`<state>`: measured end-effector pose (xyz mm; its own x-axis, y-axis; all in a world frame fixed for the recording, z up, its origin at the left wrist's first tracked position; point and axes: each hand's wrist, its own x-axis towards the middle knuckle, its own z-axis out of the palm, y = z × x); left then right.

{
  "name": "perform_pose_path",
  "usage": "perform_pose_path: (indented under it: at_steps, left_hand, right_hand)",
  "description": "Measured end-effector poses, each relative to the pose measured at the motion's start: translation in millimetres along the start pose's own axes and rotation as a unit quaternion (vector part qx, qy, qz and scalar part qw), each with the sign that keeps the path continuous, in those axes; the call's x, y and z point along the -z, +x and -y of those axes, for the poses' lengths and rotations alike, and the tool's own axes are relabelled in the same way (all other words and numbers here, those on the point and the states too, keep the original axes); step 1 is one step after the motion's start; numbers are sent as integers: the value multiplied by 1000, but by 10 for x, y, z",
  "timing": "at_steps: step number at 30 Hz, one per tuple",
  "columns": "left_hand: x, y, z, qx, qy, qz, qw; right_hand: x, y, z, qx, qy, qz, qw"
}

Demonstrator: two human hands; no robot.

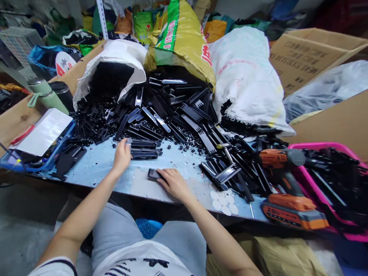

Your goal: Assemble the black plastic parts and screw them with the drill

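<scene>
Bench: pale blue tabletop (99,164) under black plastic strips (169,113) that spill from sacks (245,72).
Left hand (122,156): fingers curled onto a strip stack (144,149); grip not discernible.
Right hand (173,182): fingers together, flat on a small black part (154,174) near the front edge.
Right end: orange drill (277,158), pink crate (320,145).

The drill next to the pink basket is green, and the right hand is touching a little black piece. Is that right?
Not quite. The head view shows the drill is orange and black, not green. It does stand next to the pink basket, and the right hand is touching a little black piece.
</scene>
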<state>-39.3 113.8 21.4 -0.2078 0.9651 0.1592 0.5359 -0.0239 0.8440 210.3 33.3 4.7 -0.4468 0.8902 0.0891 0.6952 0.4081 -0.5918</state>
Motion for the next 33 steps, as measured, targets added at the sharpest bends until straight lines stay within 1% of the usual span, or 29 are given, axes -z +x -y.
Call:
perform_pose_path:
  at_steps: [1,2,3,5,6,7,8,9,10,11,12,14,16,18,19,20,22,23,24,25,27,28,29,31,32,33]
  left_hand:
    - [-63,-177,-77,3,-50,45,998]
    - [-121,-347,-151,4,-90,84,992]
    - [-172,-501,-219,3,-123,119,985]
    - [-248,-739,-330,-6,-167,170,971]
    - [-271,-818,-372,-13,-178,180,967]
    - [-285,-870,-406,-22,-180,180,967]
    - [-288,-900,-434,-35,-173,171,969]
    - [-283,-912,-458,-54,-156,157,974]
    - [-269,-913,-478,-79,-132,143,978]
    - [-248,-909,-495,-108,-104,133,980]
    - [-224,-904,-512,-138,-76,127,979]
    - [-179,-903,-545,-189,-32,126,973]
    - [-166,-925,-580,-219,-10,123,968]
    - [-202,-968,-624,-235,-10,107,966]
    - [-235,-993,-649,-240,-18,89,966]
    - [-273,-1016,-675,-244,-29,59,968]
    - [-341,-1046,-718,-248,-54,-18,967]
    - [-361,-1048,-728,-252,-64,-48,965]
    - [-370,-1041,-728,-259,-71,-58,961]
    - [-371,-1028,-714,-270,-75,-47,959]
    - [-370,-1007,-646,-280,-73,15,957]
    - [-380,-1011,-596,-266,-71,40,961]
    - [-402,-1031,-539,-235,-70,53,968]
    - [-470,-1122,-421,-132,-72,51,987]
    - [-505,-1183,-367,-82,-69,47,993]
    - [-533,-1242,-320,-48,-55,42,996]
  right_hand:
    - [-36,82,48,-39,64,-20,997]
    - [-61,157,88,-83,145,-36,985]
    - [-76,218,122,-124,234,-42,963]
    - [-80,287,175,-171,394,-31,903]
    - [-76,295,196,-175,451,-22,875]
    - [-69,286,210,-171,491,-18,854]
    - [-60,265,216,-163,517,-19,840]
    - [-47,236,213,-154,530,-24,834]
    - [-27,201,199,-143,531,-28,835]
    - [2,165,174,-129,521,-28,843]
    - [41,130,141,-111,503,-26,857]
    - [139,73,67,-63,442,-20,895]
    - [227,37,14,-10,365,-25,931]
    - [251,17,12,26,307,-45,950]
    - [228,11,31,34,293,-58,954]
    - [183,4,62,35,290,-76,953]
    - [52,-14,138,27,300,-118,946]
    - [-17,-27,176,23,305,-140,942]
    - [-77,-44,207,19,306,-156,939]
    - [-121,-61,232,16,302,-166,939]
    - [-148,-89,251,9,276,-157,948]
    - [-129,-95,244,7,251,-136,958]
    - [-88,-93,223,5,217,-109,970]
    - [62,-65,123,-1,129,-58,990]
    - [174,-42,38,-9,79,-48,996]
    - [311,-17,-72,-22,30,-56,998]
